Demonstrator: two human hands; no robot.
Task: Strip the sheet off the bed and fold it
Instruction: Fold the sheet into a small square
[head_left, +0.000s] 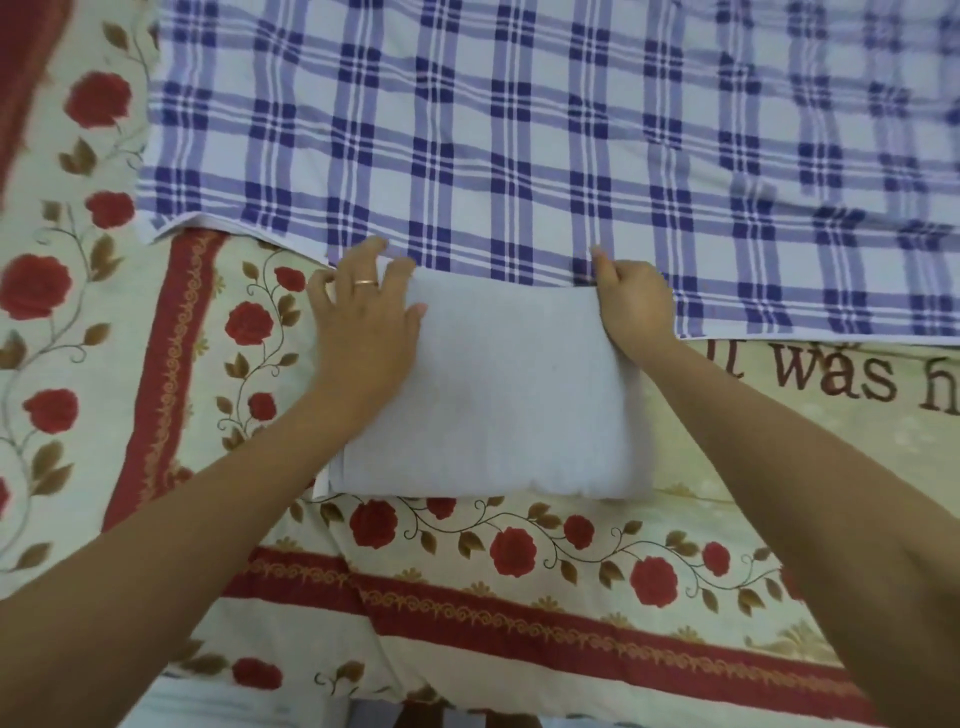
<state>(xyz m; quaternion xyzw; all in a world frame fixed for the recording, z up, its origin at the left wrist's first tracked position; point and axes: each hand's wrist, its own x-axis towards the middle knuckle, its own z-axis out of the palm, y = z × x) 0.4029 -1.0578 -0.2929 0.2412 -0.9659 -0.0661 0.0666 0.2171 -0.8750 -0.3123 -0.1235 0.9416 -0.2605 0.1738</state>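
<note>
Underneath everything is the bed, dressed in a cream bedcover printed with red roses (519, 571) and dark red bands, with brown lettering (841, 374) showing at its right edge. Spread flat over the far side of the bed is the blue-and-white checked sheet (519, 130), so it looks already off the mattress and laid out as a folding surface.

Now the centre of the bed: the sheet's near part is gathered into a pale folded block (493, 405), plain side up. Its far edge runs into the checked cloth, so this reads as mid-fold, with plenty of flat sheet left to take in.

The left hand (363, 317) lies on the block's far left corner, palm down and fingers splayed, their tips bent onto the checks. It grasps nothing that I can see and appears to be pinning the layers square. The right hand (634, 306) takes the far right corner, fingers tucked under the fold and thumb up, pinching the cloth, probably ready to turn the block over. Both hands sit on the far corners so the edge stays straight.

A gold ring (365, 282) glints on a left finger.
</note>
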